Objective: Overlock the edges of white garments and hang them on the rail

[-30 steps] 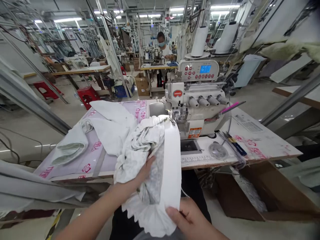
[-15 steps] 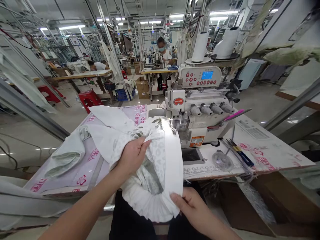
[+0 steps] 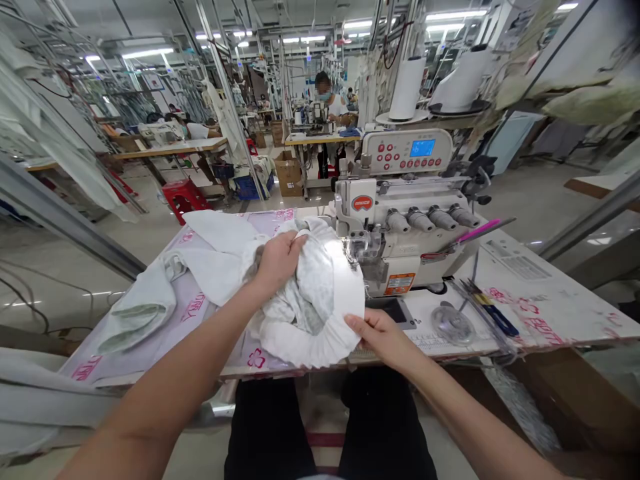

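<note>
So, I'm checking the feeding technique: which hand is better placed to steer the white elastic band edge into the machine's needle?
Probably the right hand: its grip pinches the white elastic band edge leading toward the needle; the left hand bunches fabric behind.

We can make out pink printed characters on the plastic sheet (image 3: 200, 307) covering the surface, too blurred to read. The sewing machine (image 3: 400, 220) carries a red oval badge and an orange label, both illegible to us
</note>
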Demonstrator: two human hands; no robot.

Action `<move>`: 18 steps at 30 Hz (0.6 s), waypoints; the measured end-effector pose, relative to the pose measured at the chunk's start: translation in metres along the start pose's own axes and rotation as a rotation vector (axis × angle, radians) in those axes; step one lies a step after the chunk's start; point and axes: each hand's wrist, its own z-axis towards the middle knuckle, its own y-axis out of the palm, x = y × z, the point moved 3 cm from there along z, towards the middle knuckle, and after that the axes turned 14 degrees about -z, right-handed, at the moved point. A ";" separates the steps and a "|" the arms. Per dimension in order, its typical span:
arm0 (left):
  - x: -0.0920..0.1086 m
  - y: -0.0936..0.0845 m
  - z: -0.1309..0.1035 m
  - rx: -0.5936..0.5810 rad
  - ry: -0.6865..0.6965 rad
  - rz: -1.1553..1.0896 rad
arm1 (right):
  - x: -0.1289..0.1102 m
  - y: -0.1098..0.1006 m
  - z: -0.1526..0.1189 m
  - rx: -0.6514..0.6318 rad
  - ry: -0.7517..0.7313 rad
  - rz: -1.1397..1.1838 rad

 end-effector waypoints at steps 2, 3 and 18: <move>0.007 -0.004 -0.007 0.077 0.055 -0.029 | 0.003 -0.004 0.005 -0.008 0.009 0.018; 0.014 -0.008 -0.016 0.114 0.109 -0.037 | 0.004 -0.005 0.006 -0.012 0.019 0.028; 0.040 0.010 -0.117 -0.921 -0.346 -0.717 | 0.006 -0.002 0.004 -0.005 0.086 0.130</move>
